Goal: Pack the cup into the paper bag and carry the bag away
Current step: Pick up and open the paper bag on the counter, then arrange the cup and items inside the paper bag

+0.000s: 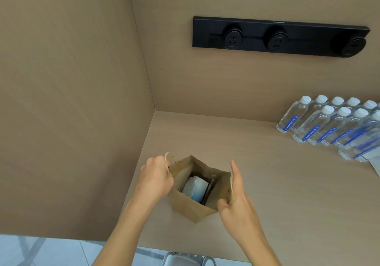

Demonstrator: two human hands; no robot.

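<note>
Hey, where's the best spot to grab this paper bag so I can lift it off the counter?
By its two cord handles, from above. The paper bag stands upright and open with something white inside, so lifting by the top keeps it level. The left hand is already on the left handle; the right hand is at the right rim.

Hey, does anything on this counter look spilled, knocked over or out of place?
Nothing stands out. The paper bag stands open between the left hand and right hand, and the water bottles stand upright in rows.
</note>
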